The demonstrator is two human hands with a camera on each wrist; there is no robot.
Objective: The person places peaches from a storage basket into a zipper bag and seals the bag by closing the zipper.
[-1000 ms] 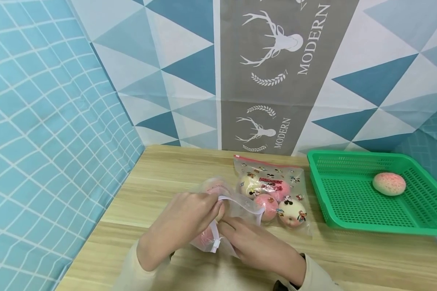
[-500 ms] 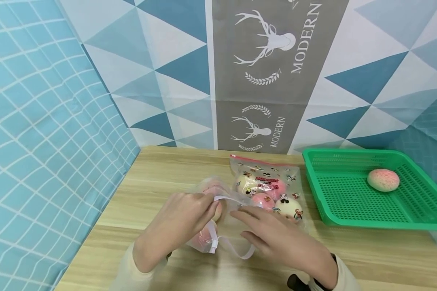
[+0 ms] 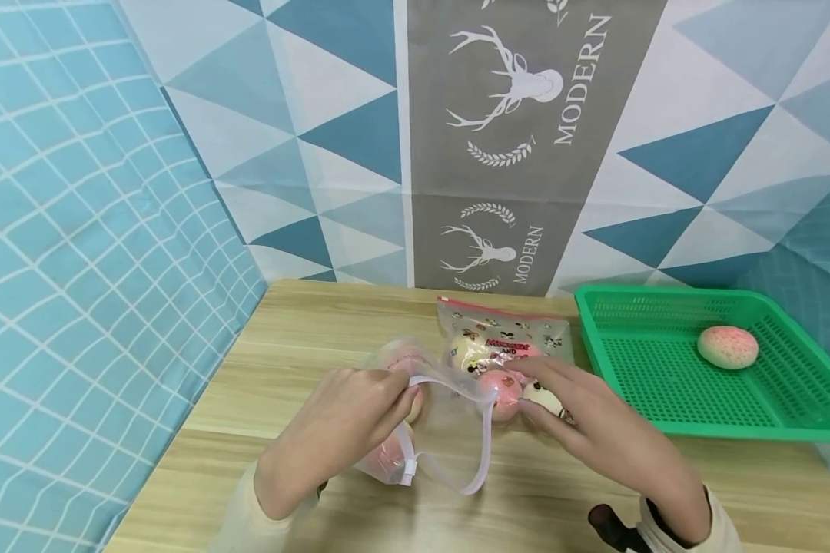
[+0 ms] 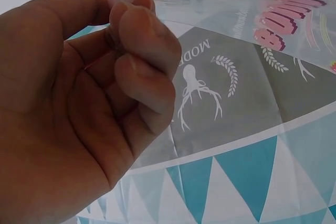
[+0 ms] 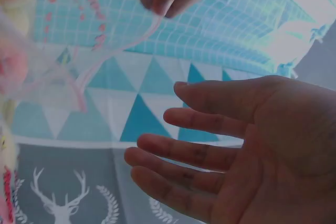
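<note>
In the head view my left hand [image 3: 339, 422] pinches the white rim of a clear zip bag [image 3: 449, 434], and its mouth gapes to the right. Several pink-and-cream, peach-like balls [image 3: 390, 453] lie inside, partly hidden by that hand. The left wrist view shows the thumb and curled fingers [image 4: 149, 35] on the rim. My right hand [image 3: 595, 422] hovers right of the mouth, fingers spread and holding nothing; the right wrist view shows its bare palm [image 5: 252, 150]. Beneath and behind it lies a printed bag [image 3: 505, 313] with a red zip, holding several similar balls.
At the right, a green plastic basket [image 3: 591, 361] holds one peach-like ball [image 3: 728, 347]. All of this stands on a wood-grain table [image 3: 304, 330]. A patterned backdrop [image 3: 353, 153] rises behind, and a blue grid cloth [image 3: 97, 269] hangs at the left.
My right hand has come out of the clear bag's mouth and moved right, fingers spreading. The bag's mouth now hangs wider. My left hand keeps its pinch on the rim.
</note>
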